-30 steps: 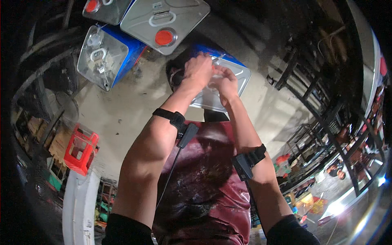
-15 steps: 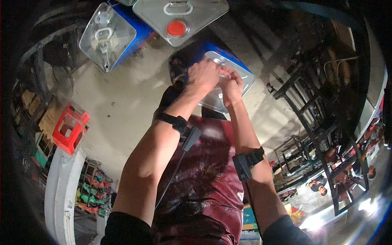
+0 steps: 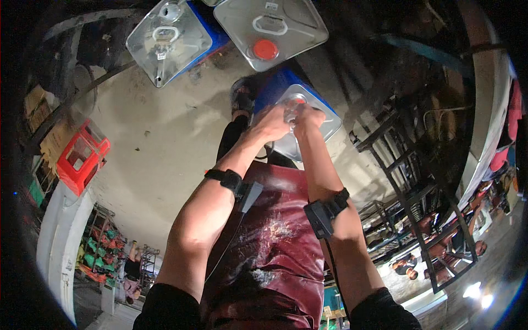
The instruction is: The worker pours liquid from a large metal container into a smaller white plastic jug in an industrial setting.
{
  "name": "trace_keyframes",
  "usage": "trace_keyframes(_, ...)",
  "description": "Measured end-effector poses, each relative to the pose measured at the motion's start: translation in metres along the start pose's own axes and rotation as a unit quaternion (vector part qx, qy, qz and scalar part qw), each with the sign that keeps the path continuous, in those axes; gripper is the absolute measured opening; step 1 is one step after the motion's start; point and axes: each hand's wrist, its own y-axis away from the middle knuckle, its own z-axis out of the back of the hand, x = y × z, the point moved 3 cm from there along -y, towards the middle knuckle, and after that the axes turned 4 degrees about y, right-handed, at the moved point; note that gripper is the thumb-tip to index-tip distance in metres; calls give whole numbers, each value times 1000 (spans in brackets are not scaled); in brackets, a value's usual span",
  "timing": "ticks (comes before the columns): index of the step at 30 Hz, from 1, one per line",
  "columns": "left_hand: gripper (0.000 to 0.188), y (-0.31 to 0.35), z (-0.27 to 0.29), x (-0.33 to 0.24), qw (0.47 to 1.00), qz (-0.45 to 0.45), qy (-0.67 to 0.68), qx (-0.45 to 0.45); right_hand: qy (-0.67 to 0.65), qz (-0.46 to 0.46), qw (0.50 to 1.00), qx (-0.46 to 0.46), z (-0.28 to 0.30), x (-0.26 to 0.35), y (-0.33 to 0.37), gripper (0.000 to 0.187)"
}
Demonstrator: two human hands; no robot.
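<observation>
A square metal can [image 3: 322, 102] with blue sides stands in front of my knees, its silvery top facing up. Both my hands are over that top, close together near a red patch [image 3: 300, 101] that looks like part of its cap. My left hand [image 3: 271, 123] has its fingers curled in from the left. Beside it, my right hand [image 3: 309, 117] is closed like a fist, its back toward me. Something pale and shiny [image 3: 290, 113] shows between the hands, too small and blurred to name. What the fingers grip is mostly hidden.
Ahead stand a can with a red cap [image 3: 265, 50] and another with a pale spout [image 3: 169, 11]. A red plastic crate [image 3: 82, 157] is at left, near a white pillar [image 3: 63, 231]. Black metal racks [image 3: 407, 170] stand at right. A dark red apron [image 3: 269, 220] covers my lap.
My right hand has gone from raised, pinching fingers to a closed fist over the can's top. Both hands look lower in the view. The view itself has shifted, so the far cans sit further right.
</observation>
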Motion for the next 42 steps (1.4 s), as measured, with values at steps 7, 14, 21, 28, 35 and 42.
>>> trace_keyframes(7,45,32,43,20,962,179,-194,-72,-3,29,998,-55,-17,-13,22,16)
trace_keyframes(14,64,29,19,34,956,140,-242,-93,-236,-129,952,144,-11,-14,24,10)
trace_keyframes(21,54,28,7,41,949,89,-274,-127,-16,-58,979,196,-4,3,32,16)
trace_keyframes(28,43,24,5,48,939,134,-295,-117,-89,-84,961,248,-3,-3,23,16)
trace_keyframes(35,44,23,8,39,942,133,-285,-122,14,-54,994,93,-13,-1,22,29)
trace_keyframes(42,48,32,8,35,952,122,-251,-127,55,-12,997,59,-1,-9,9,40)
